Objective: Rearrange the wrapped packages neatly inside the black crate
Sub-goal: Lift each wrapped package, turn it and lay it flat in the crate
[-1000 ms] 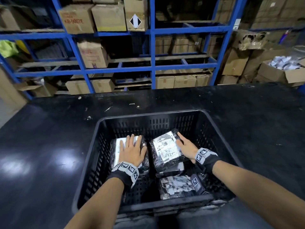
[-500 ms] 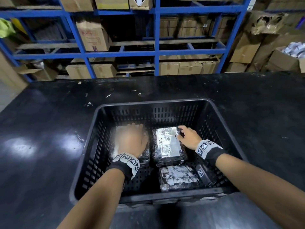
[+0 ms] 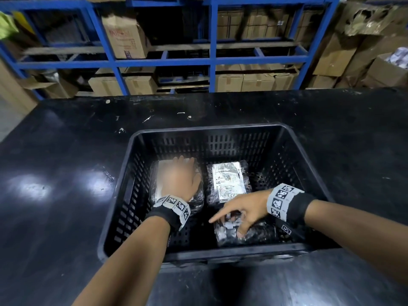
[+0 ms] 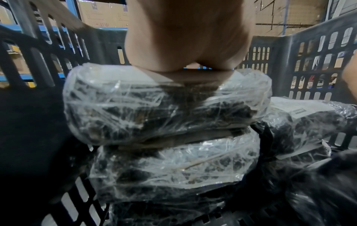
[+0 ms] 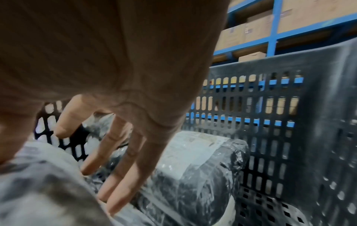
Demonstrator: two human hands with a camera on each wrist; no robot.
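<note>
A black slotted crate [image 3: 209, 129] stands on the table and holds plastic-wrapped dark packages. My left hand [image 3: 181, 180] lies flat on the top package [image 4: 154, 104] of a two-high stack at the crate's left; a second package [image 4: 173, 165] lies under it. Beside that stack sits a package with a white label [image 3: 227, 180], untouched. My right hand [image 3: 240, 213] is spread over the near-right package [image 3: 254, 234]. Its fingers [image 5: 119, 152] reach, nearly straight, into the gap beside the labelled package [image 5: 193, 160], and the thumb is at the package's near side.
The crate sits on a glossy black table [image 3: 66, 173]. Behind the table are blue shelves [image 3: 209, 60] stacked with cardboard boxes, and more cartons [image 3: 331, 56] are piled at the right. Bare crate floor [image 3: 192, 235] shows at the near left and along the right wall.
My right hand left the far edge of the labelled package and came back to the near-right package. That labelled package now lies square. My left hand stayed on the left stack.
</note>
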